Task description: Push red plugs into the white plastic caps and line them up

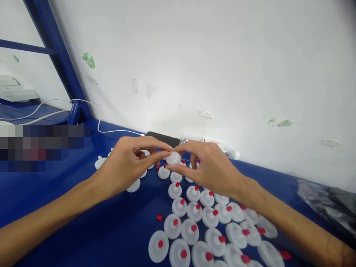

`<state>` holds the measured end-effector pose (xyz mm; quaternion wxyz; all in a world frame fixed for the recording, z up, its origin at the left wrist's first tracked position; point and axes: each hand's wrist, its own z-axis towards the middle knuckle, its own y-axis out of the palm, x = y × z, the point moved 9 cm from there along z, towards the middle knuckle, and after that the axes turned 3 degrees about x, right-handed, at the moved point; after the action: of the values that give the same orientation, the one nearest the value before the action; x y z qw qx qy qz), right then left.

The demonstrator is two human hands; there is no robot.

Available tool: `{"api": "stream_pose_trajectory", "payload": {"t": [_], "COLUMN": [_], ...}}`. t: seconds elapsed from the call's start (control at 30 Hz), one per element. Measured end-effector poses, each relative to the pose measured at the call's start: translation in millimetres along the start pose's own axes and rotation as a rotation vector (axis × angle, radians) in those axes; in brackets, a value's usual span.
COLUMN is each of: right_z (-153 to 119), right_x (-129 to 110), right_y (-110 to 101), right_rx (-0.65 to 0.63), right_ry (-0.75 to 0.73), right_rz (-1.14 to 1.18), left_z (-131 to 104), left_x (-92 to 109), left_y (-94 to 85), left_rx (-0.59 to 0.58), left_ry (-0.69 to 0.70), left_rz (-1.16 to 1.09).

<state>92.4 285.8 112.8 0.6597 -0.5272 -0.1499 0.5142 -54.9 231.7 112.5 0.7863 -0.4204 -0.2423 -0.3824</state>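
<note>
White cap (173,158) pinched between fingertips of left hand (126,165) and right hand (213,167), above blue table (83,222). Risk: loose grip drops it onto capped rows (211,230), scattering them.

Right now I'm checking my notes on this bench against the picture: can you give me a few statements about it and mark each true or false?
1. Both hands hold one white cap together. True: the left hand and the right hand meet on the white cap.
2. The table is green. False: the table is blue.
3. The finished caps lie in rows with red tips. True: the rows of caps carry red tips.
4. No red tip lies by itself. False: a loose red tip lies left of the rows.
5. A black cable runs along the wall. False: the cable is white.
</note>
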Motion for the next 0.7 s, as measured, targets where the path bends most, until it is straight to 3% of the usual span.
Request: {"api": "stream_pose_trajectory", "payload": {"t": [0.13, 0.23, 0.47, 0.7], "right_z": [2, 4, 3, 1], "right_x": [7, 11, 13, 10], "right_y": [-1, -10, -17, -15], "right_rx": [-0.054, 0.01, 0.126, 0.119], "right_ry": [0.087, 0.118, 0.117, 0.094], "right_rz": [0.016, 0.02, -0.028, -0.04], "left_z": [2, 0, -14, -23], "left_x": [6, 11, 8, -2], "left_y": [-5.2, -3.7, 29.8, 43.2], "left_rx": [0.002, -0.06, -0.442, -0.505], "left_ry": [0.081, 0.196, 0.271, 0.296], "left_rz": [0.029, 0.072, 0.233, 0.289]}}
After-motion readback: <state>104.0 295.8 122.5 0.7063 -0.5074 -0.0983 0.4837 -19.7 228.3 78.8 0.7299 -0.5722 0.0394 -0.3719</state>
